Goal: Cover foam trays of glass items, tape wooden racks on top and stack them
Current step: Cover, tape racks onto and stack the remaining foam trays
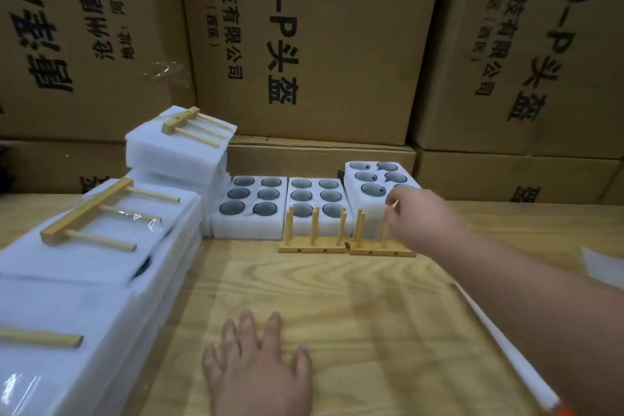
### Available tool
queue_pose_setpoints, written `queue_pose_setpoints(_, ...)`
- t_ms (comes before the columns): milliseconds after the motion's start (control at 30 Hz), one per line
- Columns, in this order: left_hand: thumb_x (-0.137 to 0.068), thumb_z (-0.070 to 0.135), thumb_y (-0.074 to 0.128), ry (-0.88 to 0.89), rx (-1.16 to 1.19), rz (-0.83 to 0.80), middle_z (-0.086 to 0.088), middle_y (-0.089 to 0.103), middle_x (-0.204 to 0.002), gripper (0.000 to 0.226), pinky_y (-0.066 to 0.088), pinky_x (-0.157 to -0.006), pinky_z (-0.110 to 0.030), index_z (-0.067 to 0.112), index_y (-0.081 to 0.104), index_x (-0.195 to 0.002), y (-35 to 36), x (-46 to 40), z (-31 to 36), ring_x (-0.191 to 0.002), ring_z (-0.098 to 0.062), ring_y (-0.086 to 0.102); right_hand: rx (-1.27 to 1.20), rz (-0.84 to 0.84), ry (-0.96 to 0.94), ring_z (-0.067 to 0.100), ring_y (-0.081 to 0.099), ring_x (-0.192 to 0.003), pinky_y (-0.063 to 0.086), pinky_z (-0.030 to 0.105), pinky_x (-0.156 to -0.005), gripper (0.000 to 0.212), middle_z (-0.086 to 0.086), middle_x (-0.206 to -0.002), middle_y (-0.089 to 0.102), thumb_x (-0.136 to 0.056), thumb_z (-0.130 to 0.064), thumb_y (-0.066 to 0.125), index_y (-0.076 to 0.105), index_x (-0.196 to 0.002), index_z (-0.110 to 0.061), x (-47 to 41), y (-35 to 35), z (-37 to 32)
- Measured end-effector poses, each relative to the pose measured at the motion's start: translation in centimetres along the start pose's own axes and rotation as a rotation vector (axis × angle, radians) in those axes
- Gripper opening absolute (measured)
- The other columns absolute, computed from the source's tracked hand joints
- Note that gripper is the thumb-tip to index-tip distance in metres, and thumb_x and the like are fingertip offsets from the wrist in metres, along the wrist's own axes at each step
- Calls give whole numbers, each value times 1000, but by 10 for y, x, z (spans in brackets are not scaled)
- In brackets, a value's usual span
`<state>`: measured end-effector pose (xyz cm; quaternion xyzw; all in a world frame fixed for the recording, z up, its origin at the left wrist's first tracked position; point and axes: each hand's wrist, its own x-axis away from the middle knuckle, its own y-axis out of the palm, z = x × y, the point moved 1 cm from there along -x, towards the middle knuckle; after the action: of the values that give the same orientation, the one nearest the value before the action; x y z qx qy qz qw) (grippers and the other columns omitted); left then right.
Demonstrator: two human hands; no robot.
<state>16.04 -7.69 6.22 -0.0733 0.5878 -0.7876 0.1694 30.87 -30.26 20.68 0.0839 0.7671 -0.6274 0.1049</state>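
Three uncovered foam trays are set in a row at the far side of the wooden worktop (337,297), each holding six dark round glass items in two columns: a left tray (250,224), a middle tray (315,179) touching it, and a right tray (366,213) that stands higher and is turned slightly. Just in front of the middle tray a wooden rack (312,245) is stood upright on its base with its pegs pointing up, and a second upright rack (381,248) is placed right beside it, in front of the right tray. The right hand (422,216) is reached out over this second rack, its fingers curled round the top of one peg, which is pinched near its tip. The left hand (258,365) is laid flat on the near part of the worktop, palm down, fingers spread and holding nothing. Along the left side, covered trays are stacked in a long pile (101,280) with wooden racks laid flat on top under clear tape, one of them at (98,213); behind it a taller stack (175,152) is topped by another flat rack (194,125). A thin white sheet (499,344) is seen along the right edge under the forearm. Large printed cardboard boxes (304,44) are stacked behind the worktop.
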Motion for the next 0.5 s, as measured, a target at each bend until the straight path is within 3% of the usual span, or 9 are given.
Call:
queue_pose_setpoints(100,-75,77,9,-23,-1,-5,10,-11,-169,84,-2,-119,-51,53,5,-155,3,-1,1,-156,-19,-5,116,-70,-45,26,57,-108,47,36,-83,41,-2,-125,59,-97,-24,43,49,-135,-38,-44,-3,22)
queue_pose_setpoints(200,-72,77,8,-12,-2,-21,8,-9,-170,86,0,-120,-51,54,7,-155,0,-2,4,-156,-19,-2,258,-155,-85,27,45,-122,35,37,-88,56,-1,-141,45,-96,-24,43,35,-144,-49,-69,3,28)
queue_pose_setpoints(267,-71,72,22,19,-43,-14,-2,24,-167,79,17,-116,-57,54,41,-146,-6,4,10,-152,-29,27,249,-224,-76,29,44,-126,37,38,-91,56,-2,-149,41,-95,-26,43,33,-143,-55,-79,9,24)
queue_pose_setpoints(333,-64,62,37,45,28,65,-16,63,-137,71,39,-102,-61,31,78,-113,-9,5,8,-122,-43,62,261,-312,-44,33,43,-131,39,44,-102,58,-6,-160,30,-93,-30,44,32,-140,-62,-81,13,18)
queue_pose_setpoints(400,-61,58,40,55,37,46,-21,71,-121,69,44,-94,-63,20,83,-100,-5,5,6,-107,-47,69,276,-363,-11,36,40,-135,37,48,-108,60,-10,-165,19,-90,-31,44,33,-138,-66,-81,15,11)
queue_pose_setpoints(500,-61,57,41,46,62,-14,-21,72,-120,68,46,-93,-64,20,83,-99,-3,8,8,-106,-46,69,345,-376,17,34,44,-132,34,48,-109,54,-3,-160,29,-89,-30,46,43,-134,-60,-84,16,-3)
